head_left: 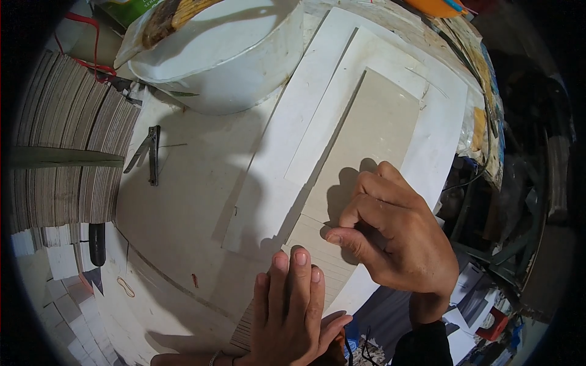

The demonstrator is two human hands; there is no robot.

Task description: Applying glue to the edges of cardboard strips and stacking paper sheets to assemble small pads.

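A row of overlapping beige cardboard pieces (378, 116) slants over white sheets (311, 73); their edges are fanned out in narrow steps toward me. My left hand (287, 305) lies palm down on the near, fanned part, fingers stretched out and thumb out to the side. Above the same cards, my right hand (397, 235) is curled, its thumb tip close to the edge of the long uppermost piece. Whatever its bent fingers may hold is hidden.
A white tub (226, 79) stands at the back left, with a brush (168, 24) lying across its rim. At left are a strapped stack of grey boards (67, 122), nail clippers (152, 155) and a rubber band (126, 287). A dark metal frame (513, 238) is at right.
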